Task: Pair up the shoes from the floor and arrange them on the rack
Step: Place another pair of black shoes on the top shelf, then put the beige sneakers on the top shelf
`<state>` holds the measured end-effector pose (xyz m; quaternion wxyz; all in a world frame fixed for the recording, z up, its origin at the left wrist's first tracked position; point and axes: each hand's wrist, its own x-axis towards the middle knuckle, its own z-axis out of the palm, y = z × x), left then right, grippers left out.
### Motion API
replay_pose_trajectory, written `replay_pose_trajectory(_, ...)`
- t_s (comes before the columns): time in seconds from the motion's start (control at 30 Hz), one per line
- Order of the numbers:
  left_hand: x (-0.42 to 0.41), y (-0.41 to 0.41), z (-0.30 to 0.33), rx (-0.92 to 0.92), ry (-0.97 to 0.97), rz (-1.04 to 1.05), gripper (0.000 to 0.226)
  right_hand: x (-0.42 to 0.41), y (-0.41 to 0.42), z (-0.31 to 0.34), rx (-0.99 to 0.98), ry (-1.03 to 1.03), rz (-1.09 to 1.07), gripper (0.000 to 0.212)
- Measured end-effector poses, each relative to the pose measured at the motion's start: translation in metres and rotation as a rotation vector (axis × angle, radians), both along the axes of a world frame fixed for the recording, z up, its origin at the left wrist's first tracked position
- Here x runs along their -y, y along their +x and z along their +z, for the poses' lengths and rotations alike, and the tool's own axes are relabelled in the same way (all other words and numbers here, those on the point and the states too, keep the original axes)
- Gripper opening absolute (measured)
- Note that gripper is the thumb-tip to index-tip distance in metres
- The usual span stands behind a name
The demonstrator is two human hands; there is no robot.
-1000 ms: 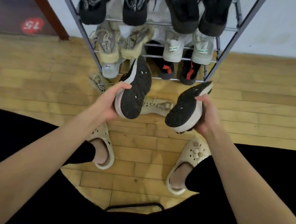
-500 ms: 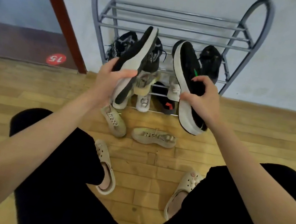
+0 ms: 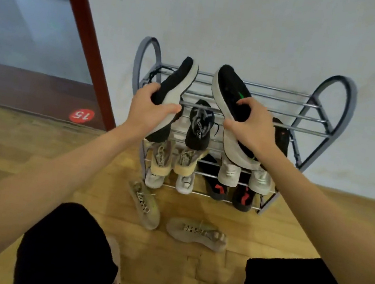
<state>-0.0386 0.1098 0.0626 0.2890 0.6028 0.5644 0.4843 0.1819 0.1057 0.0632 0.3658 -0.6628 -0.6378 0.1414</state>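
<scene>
1. Hands are raised in front of a metal shoe rack (image 3: pixel 318 118), each holding one shoe of a black pair with pale soles.
2. The left hand (image 3: pixel 148 111) is wrapped around the left black shoe (image 3: pixel 175 86); its fingers (image 3: pixel 148 90) are curled over the dark upper and the thumb is pressed across the pale sole.
3. That shoe is held tilted, with its toe above the fingers and level with the rack's top bars, and its heel below the thumb.
4. The right hand (image 3: pixel 253 125) is closed around the right black shoe (image 3: pixel 232 92); its fingers are curled over the upper by a small green mark, and the thumb is laid against the pale sole edge.
5. This shoe is also tilted, toe up beyond the fingertips, heel down beneath the palm. The two shoes are held apart, not touching.
6. Between the two thumbs, a dark sneaker (image 3: pixel 200 125) is seen on a middle shelf.
7. Below the hands, lower shelves are filled with beige shoes (image 3: pixel 184 161), white shoes (image 3: pixel 229 174) and black shoes with red marks (image 3: pixel 219 190).
8. Nearer the person than the fingers, two beige sneakers (image 3: pixel 196 234) are lying on the wooden floor (image 3: pixel 32 156), just in front of the rack.
9. Left of the left hand, a red round sticker (image 3: pixel 81 115) marked 15 is seen.
</scene>
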Motion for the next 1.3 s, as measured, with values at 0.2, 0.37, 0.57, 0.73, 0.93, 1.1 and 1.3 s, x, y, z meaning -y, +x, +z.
replay_pose_trajectory(0.2,-0.084,0.0,-0.002,-0.281,0.068,0.091,0.033,-0.093,-0.023,0.013,0.103,-0.088,-0.043,0.057)
replay_pose_trajectory(0.37,-0.131,0.003,-0.009,-0.462,0.043,0.188,0.045,-0.146,-0.04,0.006,0.159,-0.124,-0.08,0.05)
replay_pose_trajectory(0.57,-0.15,0.005,-0.023,-0.719,0.011,0.165,0.052,-0.169,-0.053,-0.007,0.231,-0.179,-0.105,0.047)
replay_pose_trajectory(0.73,-0.148,0.006,-0.028,-0.765,0.01,0.189,0.049,-0.163,-0.057,-0.015,0.425,-0.206,-0.035,0.05)
replay_pose_trajectory(0.93,-0.119,-0.005,-0.04,-0.549,0.288,0.185,0.038,-0.117,-0.063,-0.018,0.457,0.037,0.068,0.05)
replay_pose_trajectory(1.1,-0.058,-0.011,-0.084,-0.447,0.499,0.234,0.02,-0.046,-0.061,-0.059,0.458,0.451,0.191,0.028)
replay_pose_trajectory(1.3,-0.008,-0.026,-0.178,-0.59,0.258,0.098,0.014,0.013,-0.048,-0.169,0.595,0.192,0.37,0.023)
